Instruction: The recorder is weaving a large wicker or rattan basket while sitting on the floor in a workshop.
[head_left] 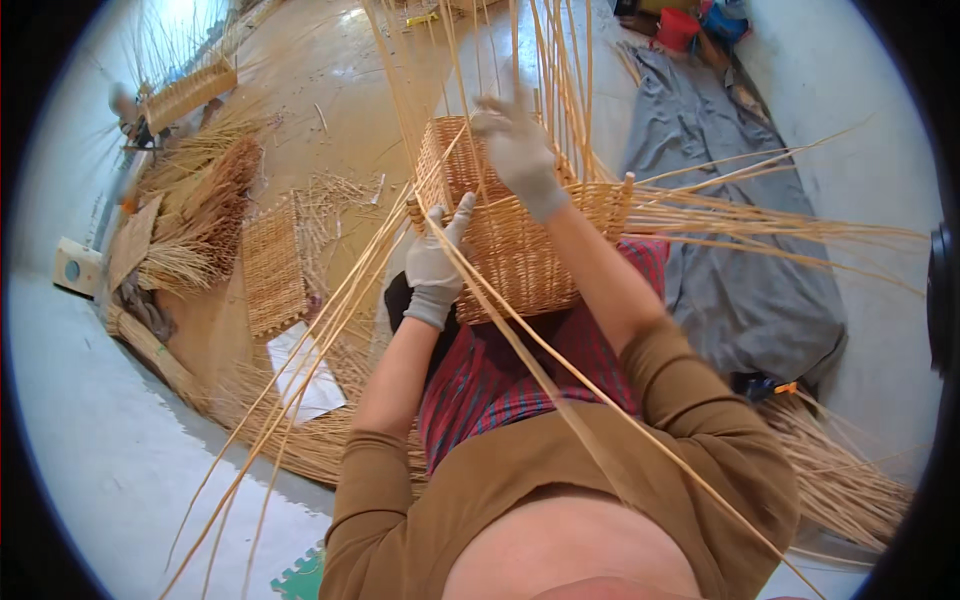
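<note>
A woven wicker basket (pixel 520 255) of tan strands sits on my lap, its top facing up. Long loose strands (pixel 565 90) rise from its far side, while others fan out left and right. My left hand (pixel 435 262), in a grey-white glove, is closed on the basket's near left corner, with strands crossing over it. Above the basket's inside, my gloved right hand (pixel 518 155) is raised among the upright strands. Its fingers are smeared by motion, so I cannot make out whether they hold a strand. One flat strand (pixel 545 375) runs from the corner toward my chest.
Left on the floor lie a woven panel (pixel 272 265), a white sheet (pixel 305 372) and bundles of brown stalks (pixel 215 205). A grey cloth (pixel 740 220) covers something at the right. More cut strands (pixel 830 465) lie at lower right. Another person (pixel 128 110) is at far left.
</note>
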